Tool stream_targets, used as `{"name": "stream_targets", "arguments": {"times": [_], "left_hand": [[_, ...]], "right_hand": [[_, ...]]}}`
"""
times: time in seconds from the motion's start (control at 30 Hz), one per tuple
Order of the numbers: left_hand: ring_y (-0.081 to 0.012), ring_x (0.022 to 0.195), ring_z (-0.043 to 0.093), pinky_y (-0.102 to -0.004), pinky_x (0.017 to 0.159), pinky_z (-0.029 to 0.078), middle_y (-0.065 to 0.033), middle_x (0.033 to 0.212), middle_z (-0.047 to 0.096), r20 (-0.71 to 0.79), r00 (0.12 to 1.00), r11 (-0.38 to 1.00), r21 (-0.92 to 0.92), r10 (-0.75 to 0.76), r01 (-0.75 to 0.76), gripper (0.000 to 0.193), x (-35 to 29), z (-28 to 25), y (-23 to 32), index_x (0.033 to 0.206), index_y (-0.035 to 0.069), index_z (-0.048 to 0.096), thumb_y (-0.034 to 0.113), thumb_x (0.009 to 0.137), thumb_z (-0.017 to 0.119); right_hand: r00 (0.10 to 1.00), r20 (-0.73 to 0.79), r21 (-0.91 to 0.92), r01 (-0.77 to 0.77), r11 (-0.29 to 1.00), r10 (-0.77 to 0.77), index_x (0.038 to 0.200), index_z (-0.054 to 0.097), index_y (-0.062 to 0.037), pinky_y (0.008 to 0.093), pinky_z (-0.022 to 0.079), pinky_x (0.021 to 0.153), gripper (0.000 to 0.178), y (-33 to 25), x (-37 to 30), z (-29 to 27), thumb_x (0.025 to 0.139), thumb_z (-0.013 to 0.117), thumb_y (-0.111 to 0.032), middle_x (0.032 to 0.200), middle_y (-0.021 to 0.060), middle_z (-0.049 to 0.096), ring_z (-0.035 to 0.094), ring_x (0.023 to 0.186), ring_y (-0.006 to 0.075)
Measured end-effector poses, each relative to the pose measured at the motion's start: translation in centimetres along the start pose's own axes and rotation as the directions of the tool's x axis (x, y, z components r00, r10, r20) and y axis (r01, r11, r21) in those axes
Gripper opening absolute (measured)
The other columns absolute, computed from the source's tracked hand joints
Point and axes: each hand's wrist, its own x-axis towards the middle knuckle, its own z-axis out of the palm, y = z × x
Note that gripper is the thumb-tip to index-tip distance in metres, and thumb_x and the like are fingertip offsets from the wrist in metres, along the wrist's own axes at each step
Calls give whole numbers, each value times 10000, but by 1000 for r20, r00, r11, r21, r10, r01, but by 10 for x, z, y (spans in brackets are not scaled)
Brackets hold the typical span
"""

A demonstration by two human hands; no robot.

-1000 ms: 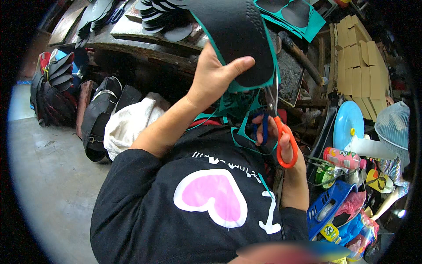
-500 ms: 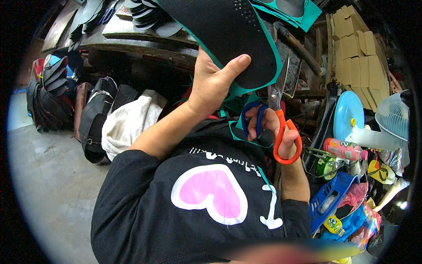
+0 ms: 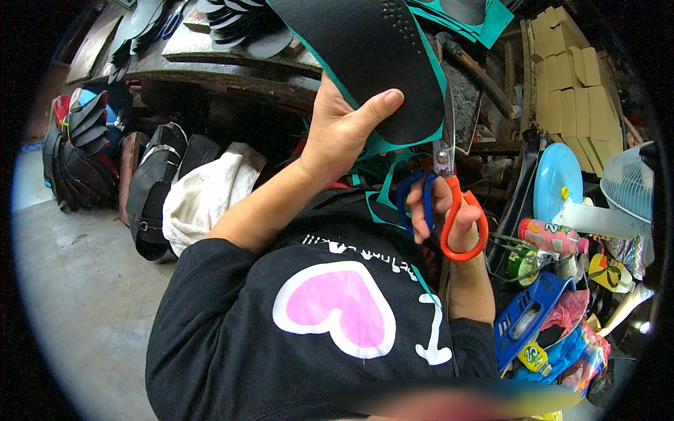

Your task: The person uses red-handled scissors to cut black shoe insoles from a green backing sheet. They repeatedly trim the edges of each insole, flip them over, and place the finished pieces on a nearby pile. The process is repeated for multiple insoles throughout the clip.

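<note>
My left hand [image 3: 337,133] grips a black shoe-sole-shaped piece [image 3: 372,70] with a teal layer [image 3: 397,144] beneath it. The thumb presses on the black face; the other fingers are hidden underneath. Small perforations show near the piece's upper end. My right hand [image 3: 441,200] holds scissors [image 3: 443,158], with fingers through the blue handle and the thumb in the orange one. Their blades point upward along the piece's right edge, where only a thin teal margin shows. Teal offcuts [image 3: 385,203] hang below the piece, left of the scissors.
A wooden bench [image 3: 232,74] with stacked dark cut pieces [image 3: 242,31] stands at the far left. More teal-backed pieces [image 3: 470,21] lie far ahead. Pale yellow blocks [image 3: 576,105], a fan [image 3: 628,189], a pink-labelled bottle [image 3: 551,236] and a blue plastic basket [image 3: 526,316] crowd the right.
The scissors have shifted, and their blue and orange handles sit closer together. The teal margin along the piece's right edge looks narrower. My left hand and the piece have moved slightly right.
</note>
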Motion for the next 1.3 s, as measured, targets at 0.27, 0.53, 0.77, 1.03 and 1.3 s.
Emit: {"name": "stream_targets", "arguments": {"times": [0.27, 0.53, 0.77, 1.03, 1.3], "left_hand": [[-201, 1051, 578, -329, 897, 503, -127, 1159, 564, 79, 993, 995, 59, -90, 85, 580, 2, -8, 3, 1295, 23, 355, 145, 835, 688], [-218, 1086, 551, -347, 943, 459, -142, 1166, 544, 149, 982, 988, 111, -120, 104, 598, -6, -1, 0, 1311, 16, 332, 154, 844, 679], [-208, 1061, 573, -339, 914, 484, -142, 1152, 559, 157, 982, 988, 126, -105, 86, 571, -7, -1, -4, 1300, 21, 343, 147, 850, 670], [-205, 1110, 526, -336, 960, 431, -132, 1194, 529, 152, 968, 980, 35, -201, 198, 610, -11, 2, -2, 1327, 15, 323, 132, 844, 678], [-206, 1136, 500, -350, 991, 398, -134, 1223, 504, 164, 950, 963, 18, -267, 267, 652, -17, 4, 0, 1338, 7, 306, 143, 832, 695]], "right_hand": [[999, -2, -55, -40, 998, 40, 937, 506, 8, 180, 376, 422, 992, -3, -7, -13, 601, 363, -914, 546, -3, 474, 447, 448, 74], [997, -46, -86, 49, 995, -53, 1078, 491, 55, 224, 397, 548, 1121, -5, -1, 0, 624, 240, -939, 677, 57, 504, 479, 606, 115], [999, -29, -38, 34, 999, -35, 1074, 497, 17, 219, 388, 533, 1050, 4, -4, -7, 627, 324, -917, 688, 34, 509, 476, 567, 90], [999, -43, 25, 20, 999, -19, 1023, 510, 15, 203, 398, 493, 1034, 4, -3, -8, 617, 337, -920, 626, 22, 506, 477, 512, 79], [999, -7, 59, 50, 997, -50, 1011, 500, 0, 201, 380, 402, 980, 8, 2, -8, 651, 336, -897, 544, 5, 481, 438, 415, 74]]}}
